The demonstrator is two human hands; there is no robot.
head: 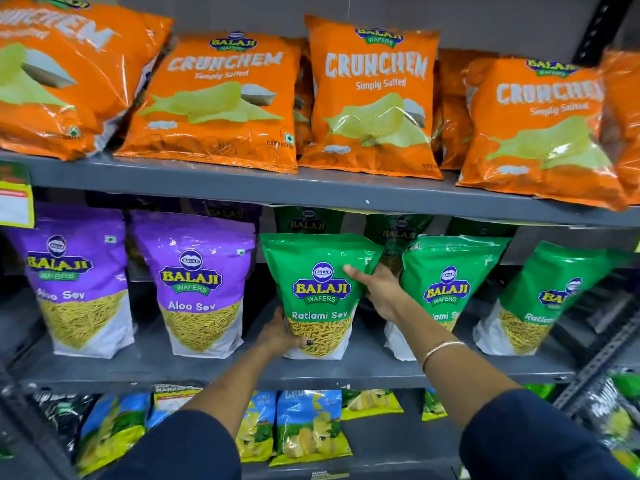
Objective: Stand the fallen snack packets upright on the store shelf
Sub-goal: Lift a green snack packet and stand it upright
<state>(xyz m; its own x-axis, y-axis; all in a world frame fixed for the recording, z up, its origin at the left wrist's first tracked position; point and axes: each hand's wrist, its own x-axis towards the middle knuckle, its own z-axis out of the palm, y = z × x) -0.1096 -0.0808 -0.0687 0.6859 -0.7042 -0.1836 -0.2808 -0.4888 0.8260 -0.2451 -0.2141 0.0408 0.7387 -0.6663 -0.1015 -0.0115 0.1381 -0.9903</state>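
Observation:
A green Ratlami Sev packet (320, 292) stands upright at the middle of the grey middle shelf (363, 370). My left hand (278, 332) grips its lower left corner, thumb across the front. My right hand (375, 289) holds its right edge higher up, thumb on the front near the logo. To its right two more green Ratlami Sev packets (448, 289) (550, 296) stand upright. To its left two purple Aloo Sev packets (194, 285) (78, 278) also stand upright.
Orange Crunchem packets (372, 95) lean along the top shelf (242, 183), some overhanging its edge. More green and purple packets stand behind the front row. Blue and yellow chip packets (310, 426) lie on the bottom shelf. A yellow price tag (15, 204) hangs at left.

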